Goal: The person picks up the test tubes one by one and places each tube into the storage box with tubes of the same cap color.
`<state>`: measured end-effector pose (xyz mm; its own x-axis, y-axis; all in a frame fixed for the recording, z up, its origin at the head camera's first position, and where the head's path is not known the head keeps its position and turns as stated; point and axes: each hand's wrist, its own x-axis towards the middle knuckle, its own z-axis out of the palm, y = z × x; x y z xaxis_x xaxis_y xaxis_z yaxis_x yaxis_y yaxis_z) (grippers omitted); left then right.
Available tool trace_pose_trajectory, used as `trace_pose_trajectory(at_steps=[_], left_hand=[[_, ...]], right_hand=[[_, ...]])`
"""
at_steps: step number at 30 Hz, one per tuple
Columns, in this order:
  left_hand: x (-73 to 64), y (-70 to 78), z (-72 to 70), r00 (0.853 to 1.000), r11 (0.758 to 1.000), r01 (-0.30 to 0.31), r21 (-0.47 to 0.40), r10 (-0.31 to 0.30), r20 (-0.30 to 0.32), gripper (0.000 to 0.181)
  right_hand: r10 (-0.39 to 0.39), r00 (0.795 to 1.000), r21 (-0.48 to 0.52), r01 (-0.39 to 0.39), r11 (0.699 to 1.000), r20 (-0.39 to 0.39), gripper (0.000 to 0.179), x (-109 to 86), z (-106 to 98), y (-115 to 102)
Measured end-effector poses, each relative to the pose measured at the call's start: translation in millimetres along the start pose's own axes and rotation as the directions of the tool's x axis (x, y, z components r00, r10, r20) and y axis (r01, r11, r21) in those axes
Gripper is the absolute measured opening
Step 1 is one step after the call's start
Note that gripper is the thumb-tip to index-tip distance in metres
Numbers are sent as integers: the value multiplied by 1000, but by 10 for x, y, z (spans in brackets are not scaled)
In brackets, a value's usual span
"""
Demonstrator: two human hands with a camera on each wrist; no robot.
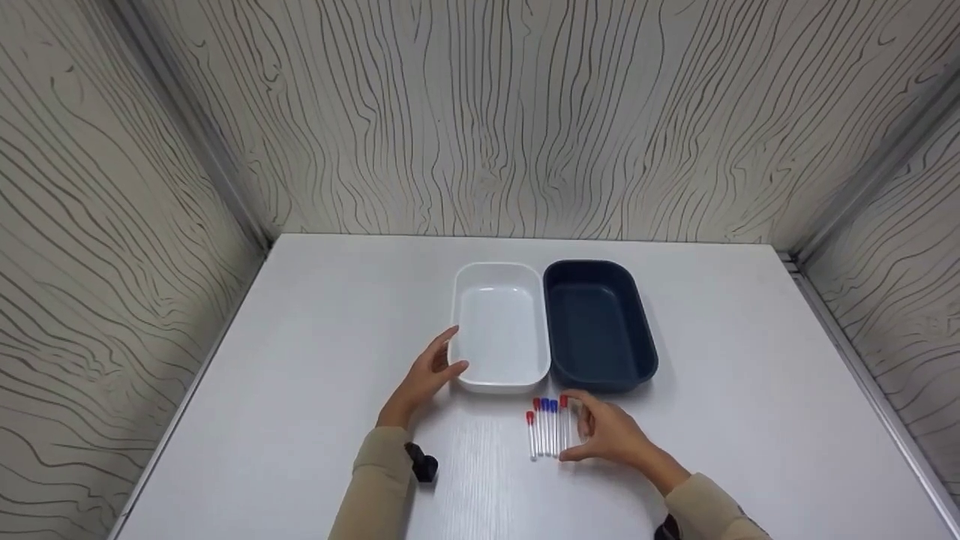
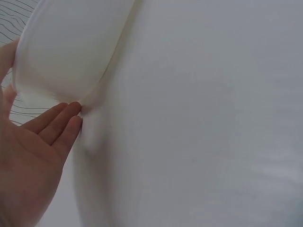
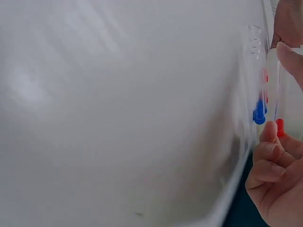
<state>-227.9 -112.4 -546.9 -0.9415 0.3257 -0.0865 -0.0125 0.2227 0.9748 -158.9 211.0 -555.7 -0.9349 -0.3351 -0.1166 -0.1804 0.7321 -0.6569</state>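
My left hand [image 1: 424,379] grips the near left corner of a white rectangular dish [image 1: 501,324], thumb over the rim. In the left wrist view its other fingertips [image 2: 75,108] meet the dish's outer wall, low down. Just in front of the dishes, my right hand [image 1: 611,435] pinches a clear test tube [image 1: 564,424] lengthways, forefinger at the red cap [image 3: 280,126] and thumb at the other end. Left of it, several more clear tubes lie side by side, among them a blue-capped tube [image 1: 553,435] and a shorter red-capped tube [image 1: 532,439].
A dark blue dish [image 1: 600,326] stands right against the white one. Both are on a white table [image 1: 345,322]. Panels with a wood-line pattern [image 1: 480,120] enclose the back and both sides. Dark devices sit at my wrists, such as the black box [image 1: 424,466].
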Motion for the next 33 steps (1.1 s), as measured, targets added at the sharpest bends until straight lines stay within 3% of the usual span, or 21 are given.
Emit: trace_pose_trajectory(at_steps=[6,13,22,33], left_hand=[[-1,-19,-18,1000,999,5,-45,-4,16,69],[7,-38,-10,999,998,48,-35,-48,11,70],[145,-329,12,998,998,54,-11,-55,-17,72],[145,-346,3,998,998,58,-20,-58,0,74]], right_hand=[[-59,998,24,59,998,-13,92,7,-84,-127],[-127,992,62,128,990,-8,87,30,-157,-275],[-121,993,47,121,992,-7,88,107,-187,-400],[-154,987,25,156,987,-51,91,279,-211,-533]])
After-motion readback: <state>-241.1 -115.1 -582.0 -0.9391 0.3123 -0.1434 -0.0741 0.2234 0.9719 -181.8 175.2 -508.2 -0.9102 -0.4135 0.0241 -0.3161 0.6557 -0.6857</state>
